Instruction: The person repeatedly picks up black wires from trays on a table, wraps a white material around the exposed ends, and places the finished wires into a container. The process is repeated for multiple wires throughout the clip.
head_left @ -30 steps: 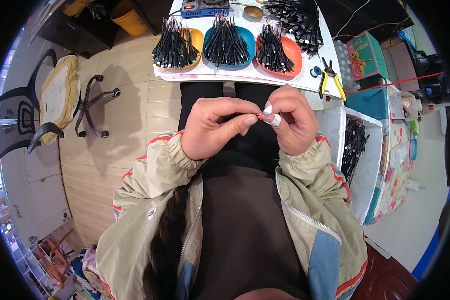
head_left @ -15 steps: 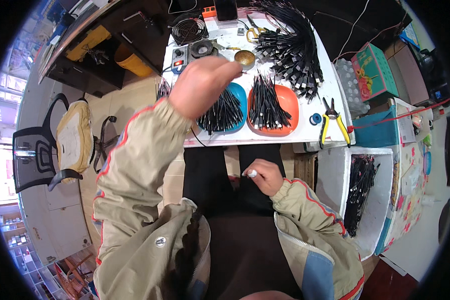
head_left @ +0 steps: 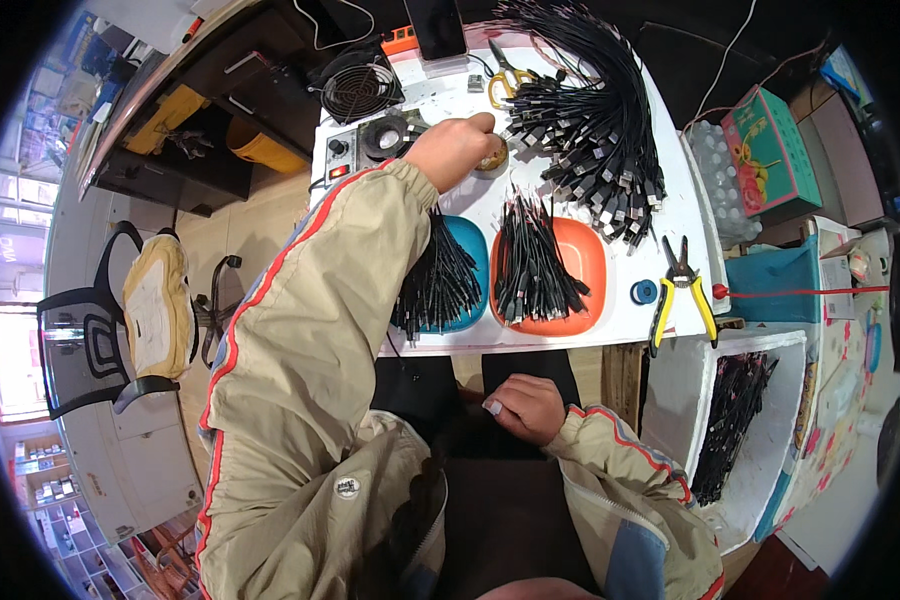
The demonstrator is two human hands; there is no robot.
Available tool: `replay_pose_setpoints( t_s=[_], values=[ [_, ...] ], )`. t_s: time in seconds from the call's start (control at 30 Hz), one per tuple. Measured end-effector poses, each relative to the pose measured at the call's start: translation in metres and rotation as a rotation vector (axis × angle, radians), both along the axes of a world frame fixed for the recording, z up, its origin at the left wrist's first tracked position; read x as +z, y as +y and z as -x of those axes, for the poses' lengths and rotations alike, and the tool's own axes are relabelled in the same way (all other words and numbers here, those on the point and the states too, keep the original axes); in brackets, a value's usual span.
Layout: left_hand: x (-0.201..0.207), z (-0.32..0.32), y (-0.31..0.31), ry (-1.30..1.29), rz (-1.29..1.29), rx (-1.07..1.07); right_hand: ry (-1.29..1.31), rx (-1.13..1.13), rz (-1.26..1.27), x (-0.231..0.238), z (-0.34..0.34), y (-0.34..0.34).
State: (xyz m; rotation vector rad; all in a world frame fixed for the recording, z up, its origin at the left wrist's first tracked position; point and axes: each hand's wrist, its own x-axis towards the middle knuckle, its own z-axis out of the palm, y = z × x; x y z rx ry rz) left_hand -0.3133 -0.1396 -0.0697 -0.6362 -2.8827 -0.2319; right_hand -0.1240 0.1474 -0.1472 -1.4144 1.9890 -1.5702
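Note:
My left hand reaches over the white table, its fingers closed and pinched at a small round golden-brown dish, partly covering it. Whatever the fingertips hold is hidden. Low at my lap, my right hand rests with curled fingers and a white wrapping on one digit; nothing shows in it. Below the left forearm, a blue tray carries a bundle of black cables, partly covered by the sleeve. Beside it an orange tray bears another bundle of black cables.
A big heap of black USB cables covers the table's far right. Yellow-handled wire strippers, a blue spool, scissors, a small fan and a control box with a red switch lie around. A white foam box holds more cables.
My left hand has moved away from me and to the right, down to the golden-brown dish. My right hand has drawn closer to my body and its fingers have curled. The view has shifted.

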Motion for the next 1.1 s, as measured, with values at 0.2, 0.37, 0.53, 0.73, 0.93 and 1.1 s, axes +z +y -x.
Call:
replay_pose_setpoints(
  t_s=[0.2,0.37,0.53,0.73,0.93,1.1],
  values=[
    [-0.013,0.007,0.001,-0.046,0.019,0.008,0.005,-0.012,0.012,0.003,0.004,-0.001],
    [-0.016,0.006,0.002,-0.029,0.014,0.027,0.03,-0.04,0.01,0.005,0.002,-0.003],
    [-0.003,0.0,0.0,0.106,-0.149,0.053,0.052,-0.071,-0.006,0.004,-0.002,-0.003],
    [0.029,-0.025,-0.026,0.196,-0.216,0.034,0.043,-0.081,-0.035,0.002,-0.006,-0.003],
    [0.052,-0.063,-0.076,0.171,-0.229,0.22,0.081,-0.068,-0.04,-0.001,-0.007,-0.005],
    [0.043,-0.069,-0.101,0.135,-0.216,0.278,0.095,-0.077,-0.039,-0.001,-0.009,-0.008]
  ],
)
